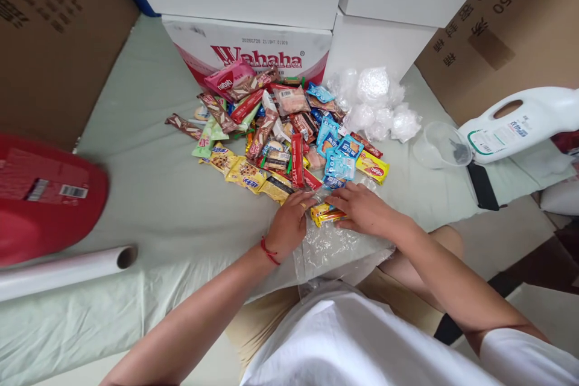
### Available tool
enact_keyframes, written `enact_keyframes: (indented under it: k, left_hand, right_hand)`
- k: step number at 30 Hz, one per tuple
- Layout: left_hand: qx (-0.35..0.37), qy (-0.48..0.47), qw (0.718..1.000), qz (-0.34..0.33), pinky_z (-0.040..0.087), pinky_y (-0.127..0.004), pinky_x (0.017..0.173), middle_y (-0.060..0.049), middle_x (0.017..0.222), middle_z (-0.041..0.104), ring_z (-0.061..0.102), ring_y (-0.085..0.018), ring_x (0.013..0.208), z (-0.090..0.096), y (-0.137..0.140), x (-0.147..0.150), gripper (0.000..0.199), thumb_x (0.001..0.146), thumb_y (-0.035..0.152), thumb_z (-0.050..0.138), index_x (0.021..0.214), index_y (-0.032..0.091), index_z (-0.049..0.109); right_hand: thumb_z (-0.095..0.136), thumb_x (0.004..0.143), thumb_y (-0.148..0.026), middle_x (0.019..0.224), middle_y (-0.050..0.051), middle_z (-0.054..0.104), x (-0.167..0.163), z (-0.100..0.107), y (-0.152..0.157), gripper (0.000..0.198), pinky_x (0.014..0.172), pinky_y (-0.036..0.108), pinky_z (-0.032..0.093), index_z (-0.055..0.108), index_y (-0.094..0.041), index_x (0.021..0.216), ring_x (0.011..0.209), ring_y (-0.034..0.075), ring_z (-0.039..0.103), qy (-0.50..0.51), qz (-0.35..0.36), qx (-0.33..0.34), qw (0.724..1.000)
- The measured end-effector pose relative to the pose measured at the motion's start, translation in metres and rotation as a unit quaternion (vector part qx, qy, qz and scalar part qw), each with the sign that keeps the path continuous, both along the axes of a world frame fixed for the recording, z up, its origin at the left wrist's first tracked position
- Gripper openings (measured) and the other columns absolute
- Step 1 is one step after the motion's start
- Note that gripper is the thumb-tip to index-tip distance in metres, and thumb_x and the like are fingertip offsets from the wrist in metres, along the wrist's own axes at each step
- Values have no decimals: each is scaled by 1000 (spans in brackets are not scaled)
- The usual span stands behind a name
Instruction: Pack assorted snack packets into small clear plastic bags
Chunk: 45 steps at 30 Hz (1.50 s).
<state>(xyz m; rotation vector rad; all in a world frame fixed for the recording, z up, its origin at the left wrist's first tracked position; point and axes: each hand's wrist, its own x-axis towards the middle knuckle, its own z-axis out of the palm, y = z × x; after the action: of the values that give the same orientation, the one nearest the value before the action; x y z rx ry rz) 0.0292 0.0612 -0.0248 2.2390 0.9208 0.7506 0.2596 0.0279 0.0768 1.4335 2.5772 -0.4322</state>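
Note:
Clear plastic film point(332, 250) lies spread at the table's front edge, with a few yellow-wrapped snacks point(324, 215) on it. My left hand point(289, 224), a red cord round its wrist, is to the left of these snacks, its fingertips closed on the film's far edge. From the right, my right hand point(367, 210) reaches over the snacks, fingers bent onto the film and thumb nearer to me. Exactly what is under its fingertips is partly hidden. Just beyond both hands rises a heap of wrapped snacks point(271, 123), with blue packets point(340, 164) on its near right side.
Several clear wrapped bundles point(375, 96) sit behind the heap on the right. A clear cup point(441, 146), a white jug point(515, 123) and a black phone-like object point(482, 186) are farther right. Leftward are a red bag point(45, 199) and a white roll point(67, 271). Boxes point(253, 48) stand behind.

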Motion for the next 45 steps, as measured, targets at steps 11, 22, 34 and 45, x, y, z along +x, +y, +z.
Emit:
enact_keyframes:
  k: [11,22,34,45]
  left_hand:
    - [10,55,998,-26,44,-55,123,-14,142,66,55,-27,139,-1,-2,2,61,79,-5,44,132,13,68]
    - [44,136,988,-59,39,-52,126,-15,151,60,52,-26,144,0,-1,4,67,82,-5,43,144,12,59]
    - [56,165,982,-72,37,-52,127,-22,152,56,45,-32,149,17,-7,3,54,103,35,48,146,4,55]
    - [18,164,979,-118,32,-54,128,-22,160,46,36,-33,155,10,3,-4,75,92,42,68,155,9,43]
  right_hand:
    - [58,102,-38,143,19,60,13,-7,-19,60,92,43,35,47,-12,155,116,33,49,-55,15,50,997]
    - [56,101,-31,138,19,62,23,-5,-14,56,91,43,36,49,-15,155,114,31,53,-26,49,46,997]
    - [61,99,-35,138,19,62,17,-5,-6,52,92,44,38,56,-14,146,117,33,50,19,31,35,999]
    - [59,94,-27,130,19,64,20,-1,-3,56,89,43,36,54,-11,147,109,31,50,-1,107,6,994]
